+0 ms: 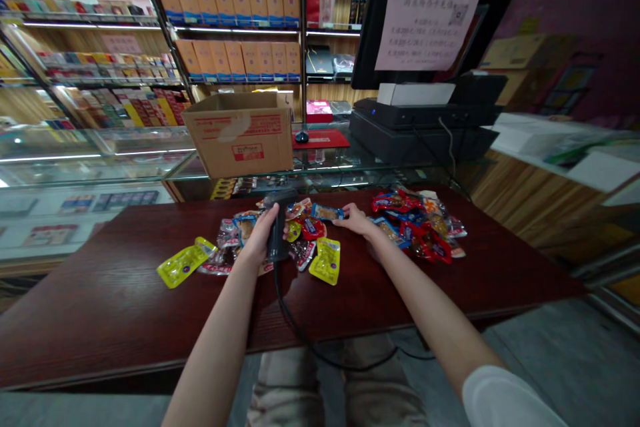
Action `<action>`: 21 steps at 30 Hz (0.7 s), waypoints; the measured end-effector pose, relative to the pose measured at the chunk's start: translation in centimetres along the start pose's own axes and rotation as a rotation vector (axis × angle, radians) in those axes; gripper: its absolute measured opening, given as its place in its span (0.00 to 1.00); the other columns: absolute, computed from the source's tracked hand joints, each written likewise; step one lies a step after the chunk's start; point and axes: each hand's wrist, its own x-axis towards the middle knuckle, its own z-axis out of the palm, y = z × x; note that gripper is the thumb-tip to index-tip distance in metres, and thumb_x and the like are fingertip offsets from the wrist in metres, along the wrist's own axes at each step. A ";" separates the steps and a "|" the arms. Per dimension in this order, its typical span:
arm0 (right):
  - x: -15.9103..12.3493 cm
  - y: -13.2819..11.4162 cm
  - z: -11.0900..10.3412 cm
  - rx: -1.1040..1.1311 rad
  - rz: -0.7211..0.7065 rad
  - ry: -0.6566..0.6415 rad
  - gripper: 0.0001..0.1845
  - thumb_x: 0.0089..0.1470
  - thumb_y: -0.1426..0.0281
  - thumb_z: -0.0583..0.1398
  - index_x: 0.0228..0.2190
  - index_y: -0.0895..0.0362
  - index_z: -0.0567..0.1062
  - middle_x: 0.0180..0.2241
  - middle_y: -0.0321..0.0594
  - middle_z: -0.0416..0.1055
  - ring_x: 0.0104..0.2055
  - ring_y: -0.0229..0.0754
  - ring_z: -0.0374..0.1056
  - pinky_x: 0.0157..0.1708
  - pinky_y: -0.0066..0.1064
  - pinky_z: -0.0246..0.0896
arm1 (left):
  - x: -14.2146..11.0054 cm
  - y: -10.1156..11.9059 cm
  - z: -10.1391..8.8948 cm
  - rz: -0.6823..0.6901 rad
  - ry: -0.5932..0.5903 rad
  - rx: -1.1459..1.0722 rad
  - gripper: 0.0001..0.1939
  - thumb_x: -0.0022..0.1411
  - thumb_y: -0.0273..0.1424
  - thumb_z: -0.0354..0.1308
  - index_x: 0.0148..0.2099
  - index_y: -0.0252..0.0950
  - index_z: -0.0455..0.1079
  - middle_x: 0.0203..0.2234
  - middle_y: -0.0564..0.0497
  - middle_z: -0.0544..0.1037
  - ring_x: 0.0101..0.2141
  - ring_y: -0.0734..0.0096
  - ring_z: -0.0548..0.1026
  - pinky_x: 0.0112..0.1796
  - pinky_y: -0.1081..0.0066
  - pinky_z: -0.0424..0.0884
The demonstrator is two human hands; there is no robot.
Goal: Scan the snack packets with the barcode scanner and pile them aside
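Left hand (259, 237): wrapped around a black scanner (278, 233), which sits over the left pile (229, 233) of snack packets.
Right hand (357, 220): thumb and fingers pinched on the right end of a blue packet (325, 212).
Blue packet: extends leftward from the fingertips, between both hands, at the left pile's right edge.
Yellow packet (326, 261): on the table (125, 313), nearer the person than the blue one.
Right pile (427, 233): just beyond the right wrist.

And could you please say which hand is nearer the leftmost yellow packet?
Left: the left hand, holding a scanner, is right of the yellow packet; the right hand is farther right, holding a blue packet.
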 end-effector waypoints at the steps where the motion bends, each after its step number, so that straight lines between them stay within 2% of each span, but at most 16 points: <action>1: -0.1 0.1 0.3 0.052 0.001 0.028 0.28 0.41 0.60 0.71 0.44 0.53 0.69 0.39 0.39 0.75 0.48 0.51 0.71 0.48 0.40 0.62 | 0.0 -0.1 0.0 0.000 -0.010 0.010 0.29 0.51 0.55 0.64 0.38 0.31 0.71 0.16 0.54 0.70 0.17 0.77 0.66 0.19 0.76 0.60; 5: 0.0 0.1 0.6 0.429 -0.010 0.162 0.34 0.37 0.67 0.71 0.47 0.53 0.67 0.37 0.37 0.74 0.42 0.47 0.72 0.45 0.41 0.65 | 0.1 -0.2 -0.2 0.002 -0.017 0.010 0.30 0.51 0.55 0.63 0.39 0.31 0.72 0.16 0.54 0.69 0.17 0.77 0.66 0.19 0.76 0.61; 8: 0.4 0.2 -0.7 0.786 -0.076 0.184 0.27 0.42 0.63 0.66 0.45 0.55 0.68 0.39 0.41 0.74 0.41 0.45 0.73 0.41 0.36 0.68 | -0.1 0.0 -0.1 -0.001 -0.024 0.014 0.31 0.53 0.55 0.62 0.42 0.31 0.72 0.17 0.54 0.69 0.17 0.77 0.65 0.18 0.76 0.61; 10: 0.5 0.4 -1.8 0.877 -0.096 0.200 0.22 0.46 0.57 0.62 0.41 0.55 0.71 0.40 0.43 0.75 0.42 0.46 0.72 0.38 0.34 0.69 | -0.5 0.1 0.3 -0.010 -0.044 0.019 0.31 0.53 0.55 0.63 0.43 0.31 0.71 0.17 0.54 0.69 0.17 0.76 0.66 0.18 0.76 0.61; 14: 0.1 0.5 -3.4 0.779 -0.096 0.335 0.19 0.49 0.53 0.57 0.34 0.55 0.72 0.37 0.43 0.75 0.40 0.47 0.71 0.37 0.33 0.67 | -1.4 -0.2 1.8 -0.027 -0.110 0.038 0.32 0.51 0.56 0.64 0.44 0.33 0.70 0.17 0.55 0.69 0.17 0.75 0.65 0.17 0.75 0.61; 21: -1.3 -0.4 -4.3 0.598 -0.296 0.430 0.12 0.50 0.61 0.56 0.30 0.56 0.72 0.33 0.41 0.74 0.38 0.44 0.69 0.42 0.33 0.63 | -2.9 -1.4 4.1 -0.075 -0.320 0.114 0.33 0.51 0.57 0.63 0.42 0.31 0.70 0.16 0.54 0.69 0.16 0.77 0.64 0.17 0.76 0.58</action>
